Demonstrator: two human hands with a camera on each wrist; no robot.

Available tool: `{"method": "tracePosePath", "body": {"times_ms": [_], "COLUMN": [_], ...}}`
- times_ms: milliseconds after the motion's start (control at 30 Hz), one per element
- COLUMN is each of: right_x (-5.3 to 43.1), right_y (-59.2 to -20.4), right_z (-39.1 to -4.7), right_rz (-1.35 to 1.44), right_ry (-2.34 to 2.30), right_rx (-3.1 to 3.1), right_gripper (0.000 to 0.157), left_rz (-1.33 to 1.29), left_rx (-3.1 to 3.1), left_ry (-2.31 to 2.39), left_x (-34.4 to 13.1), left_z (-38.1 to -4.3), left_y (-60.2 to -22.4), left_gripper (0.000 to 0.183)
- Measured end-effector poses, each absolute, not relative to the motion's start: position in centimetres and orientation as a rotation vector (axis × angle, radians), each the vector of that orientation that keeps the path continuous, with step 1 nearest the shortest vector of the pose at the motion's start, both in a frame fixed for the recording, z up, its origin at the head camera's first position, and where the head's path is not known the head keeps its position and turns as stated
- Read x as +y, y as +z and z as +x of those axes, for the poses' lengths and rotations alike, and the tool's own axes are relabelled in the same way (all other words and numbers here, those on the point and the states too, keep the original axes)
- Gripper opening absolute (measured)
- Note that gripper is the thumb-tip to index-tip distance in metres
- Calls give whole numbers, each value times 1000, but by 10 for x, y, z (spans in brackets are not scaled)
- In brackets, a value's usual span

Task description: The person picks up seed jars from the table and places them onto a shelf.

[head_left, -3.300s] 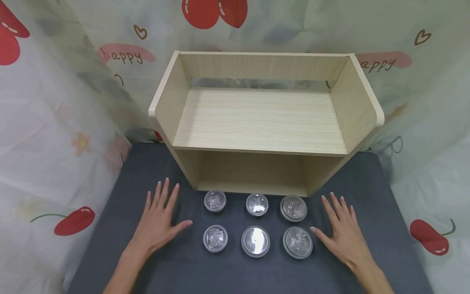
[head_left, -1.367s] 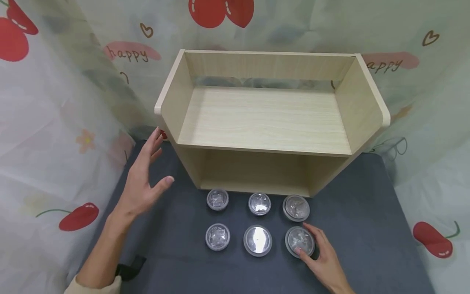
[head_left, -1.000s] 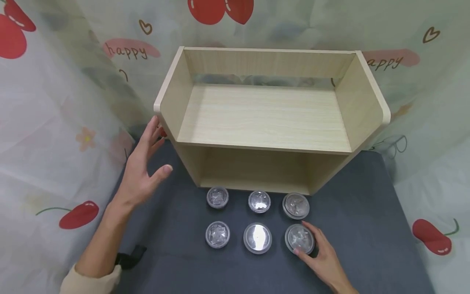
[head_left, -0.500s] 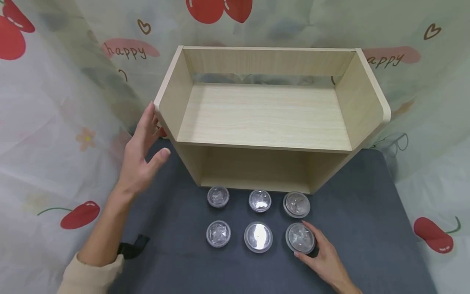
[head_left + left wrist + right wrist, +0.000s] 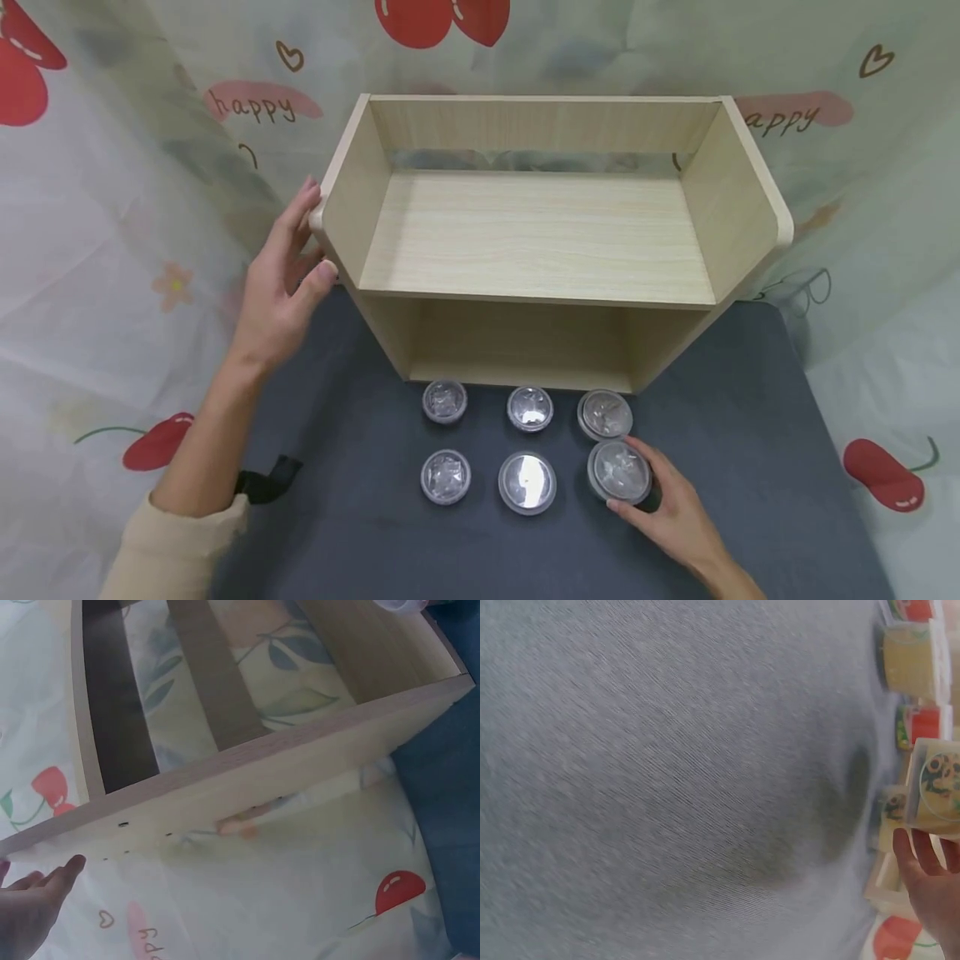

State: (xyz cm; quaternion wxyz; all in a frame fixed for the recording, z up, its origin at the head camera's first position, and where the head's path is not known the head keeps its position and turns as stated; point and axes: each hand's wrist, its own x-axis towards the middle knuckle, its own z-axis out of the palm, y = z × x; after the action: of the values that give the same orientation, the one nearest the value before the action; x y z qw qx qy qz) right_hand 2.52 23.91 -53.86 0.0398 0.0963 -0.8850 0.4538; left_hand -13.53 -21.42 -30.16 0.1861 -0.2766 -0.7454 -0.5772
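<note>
A light wooden two-tier shelf [image 5: 536, 237] stands at the back of the dark table. My left hand [image 5: 273, 292] is at its left side panel, fingers extended along the outer face near the front edge; the left wrist view has this hand [image 5: 34, 907] beside the panel [image 5: 247, 780]. My right hand [image 5: 682, 517] grips a round lidded plastic jar [image 5: 621, 471], thumb in front and fingers behind. In the right wrist view the held jar [image 5: 936, 787] has a printed label and appears raised, with a shadow on the cloth. Its lid overlaps the jar [image 5: 606, 415] behind it.
Other clear-lidded jars stand in two rows before the shelf: a back left jar [image 5: 445, 402], back middle jar [image 5: 530, 409], front left jar [image 5: 446, 477] and front middle jar [image 5: 527, 483]. A dark strap [image 5: 270, 479] hangs by the left sleeve [image 5: 180, 542]. Patterned curtains [image 5: 892, 317] surround the table.
My left hand has gone from the table up to the shelf's left panel. My right hand has taken hold of the front right jar and shifted it slightly toward the shelf.
</note>
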Motion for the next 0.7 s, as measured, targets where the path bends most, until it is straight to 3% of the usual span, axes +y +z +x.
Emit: {"method": "tracePosePath", "body": {"times_ms": [700], "right_x": [227], "right_y": [-480], "right_z": [-5], "right_rz": [627], "right_ry": [1397], "right_rx": [-2576], "right_gripper": [93], "left_rz": [-715], "left_rx": [-2054], "left_ry": [-1949], "left_x": [-209], "left_z": [-146], "left_y": [-288], "left_gripper": [44]}}
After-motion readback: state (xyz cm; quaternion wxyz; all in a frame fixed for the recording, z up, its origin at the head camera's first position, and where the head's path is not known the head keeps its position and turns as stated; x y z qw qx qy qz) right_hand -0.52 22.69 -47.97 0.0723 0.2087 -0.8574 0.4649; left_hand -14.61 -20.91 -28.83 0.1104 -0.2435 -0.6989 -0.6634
